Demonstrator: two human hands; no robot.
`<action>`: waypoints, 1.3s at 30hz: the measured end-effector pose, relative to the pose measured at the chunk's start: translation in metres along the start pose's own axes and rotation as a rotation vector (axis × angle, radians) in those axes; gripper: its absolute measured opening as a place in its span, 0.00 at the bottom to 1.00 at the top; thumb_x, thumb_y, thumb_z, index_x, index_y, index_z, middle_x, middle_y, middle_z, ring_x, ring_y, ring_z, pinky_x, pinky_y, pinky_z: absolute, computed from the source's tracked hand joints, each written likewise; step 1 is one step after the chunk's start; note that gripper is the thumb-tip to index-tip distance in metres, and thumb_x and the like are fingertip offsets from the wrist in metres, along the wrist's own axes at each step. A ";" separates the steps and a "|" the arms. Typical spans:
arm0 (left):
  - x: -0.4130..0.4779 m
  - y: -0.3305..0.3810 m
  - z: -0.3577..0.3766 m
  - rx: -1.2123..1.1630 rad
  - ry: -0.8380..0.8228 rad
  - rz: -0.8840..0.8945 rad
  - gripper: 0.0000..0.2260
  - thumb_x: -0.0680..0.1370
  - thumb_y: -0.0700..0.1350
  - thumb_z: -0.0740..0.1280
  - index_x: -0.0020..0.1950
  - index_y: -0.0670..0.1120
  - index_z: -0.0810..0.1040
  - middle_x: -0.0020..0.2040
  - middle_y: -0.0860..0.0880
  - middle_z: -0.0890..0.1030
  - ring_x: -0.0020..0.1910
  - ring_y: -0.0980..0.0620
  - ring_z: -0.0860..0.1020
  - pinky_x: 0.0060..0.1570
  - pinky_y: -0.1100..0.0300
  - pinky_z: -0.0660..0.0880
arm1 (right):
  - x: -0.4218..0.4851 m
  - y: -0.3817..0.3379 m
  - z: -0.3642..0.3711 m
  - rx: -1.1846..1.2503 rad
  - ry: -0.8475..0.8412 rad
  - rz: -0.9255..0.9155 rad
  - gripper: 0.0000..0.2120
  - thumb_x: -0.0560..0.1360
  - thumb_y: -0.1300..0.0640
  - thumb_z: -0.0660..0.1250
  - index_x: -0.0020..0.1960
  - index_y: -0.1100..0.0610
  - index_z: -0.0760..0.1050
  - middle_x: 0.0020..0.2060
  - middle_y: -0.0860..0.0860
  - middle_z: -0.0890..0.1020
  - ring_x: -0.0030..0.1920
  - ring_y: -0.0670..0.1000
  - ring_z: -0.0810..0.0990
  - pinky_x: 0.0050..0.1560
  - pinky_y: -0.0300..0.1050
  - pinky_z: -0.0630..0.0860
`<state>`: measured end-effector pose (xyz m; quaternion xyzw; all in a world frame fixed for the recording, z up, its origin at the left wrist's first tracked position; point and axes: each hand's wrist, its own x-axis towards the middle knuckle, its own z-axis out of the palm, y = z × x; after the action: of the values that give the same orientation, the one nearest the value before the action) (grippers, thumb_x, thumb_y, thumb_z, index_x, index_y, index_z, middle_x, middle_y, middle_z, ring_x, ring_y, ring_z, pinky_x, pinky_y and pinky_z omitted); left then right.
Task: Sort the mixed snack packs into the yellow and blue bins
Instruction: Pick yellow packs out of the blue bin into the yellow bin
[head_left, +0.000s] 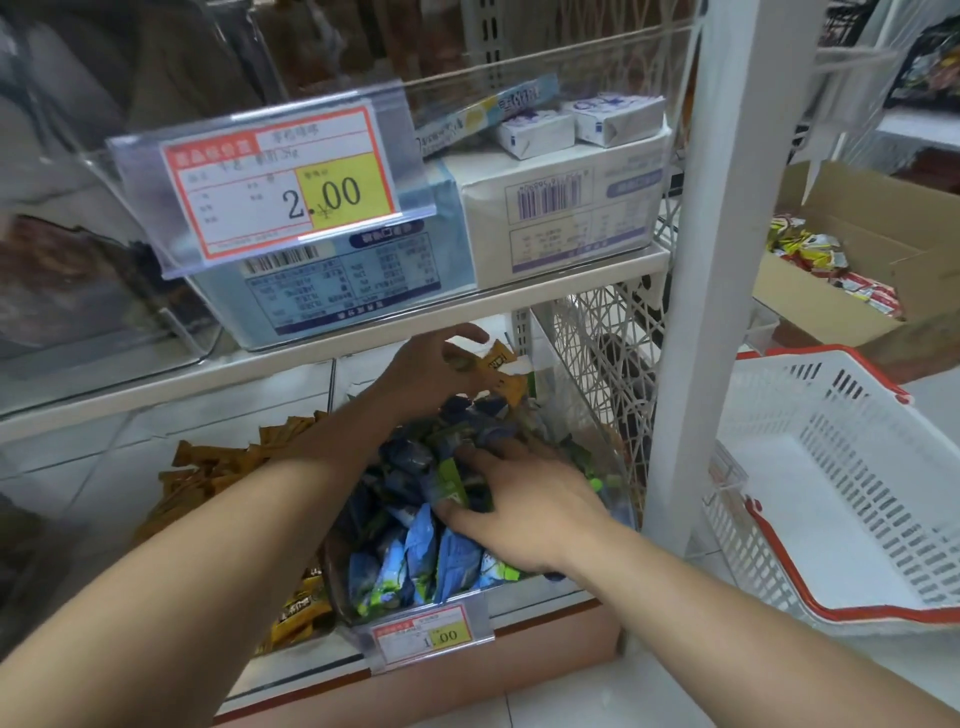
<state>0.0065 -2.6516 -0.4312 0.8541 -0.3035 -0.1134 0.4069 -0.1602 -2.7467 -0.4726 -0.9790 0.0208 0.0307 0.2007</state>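
On the lower shelf, a clear bin holds several blue snack packs mixed with green ones. To its left lies a pile of yellow-brown packs. My left hand reaches deep over the back of the blue pile and holds yellow packs in curled fingers. My right hand rests on top of the blue pile, its fingers spread and pressing on a green pack.
The shelf above hangs low over both hands, with a clear tub of boxes and a 2.00 price tag. A white upright post stands at right. Beyond it are a white basket with a red rim and a cardboard box of snacks.
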 end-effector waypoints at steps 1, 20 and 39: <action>-0.006 -0.001 -0.003 -0.031 0.042 -0.003 0.18 0.69 0.51 0.79 0.56 0.56 0.80 0.47 0.53 0.85 0.39 0.55 0.84 0.38 0.66 0.77 | 0.001 0.000 -0.003 0.016 0.028 0.009 0.34 0.73 0.26 0.53 0.73 0.41 0.66 0.71 0.49 0.70 0.72 0.58 0.67 0.65 0.52 0.71; -0.108 0.016 -0.015 -0.159 0.095 -0.022 0.16 0.64 0.45 0.80 0.46 0.59 0.81 0.43 0.57 0.85 0.44 0.59 0.83 0.46 0.60 0.80 | 0.018 -0.026 -0.030 0.894 0.513 0.028 0.12 0.69 0.58 0.79 0.45 0.49 0.77 0.43 0.51 0.83 0.46 0.52 0.83 0.47 0.49 0.80; -0.214 -0.037 -0.056 0.337 0.456 -0.224 0.15 0.72 0.65 0.65 0.47 0.56 0.77 0.37 0.58 0.81 0.39 0.53 0.80 0.34 0.60 0.73 | 0.033 -0.068 -0.002 -0.176 -0.203 -0.318 0.39 0.64 0.26 0.58 0.73 0.36 0.62 0.75 0.45 0.66 0.72 0.56 0.65 0.67 0.57 0.70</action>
<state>-0.1219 -2.4677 -0.4349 0.9412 -0.1228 0.0894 0.3019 -0.1233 -2.6864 -0.4468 -0.9755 -0.1571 0.0990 0.1175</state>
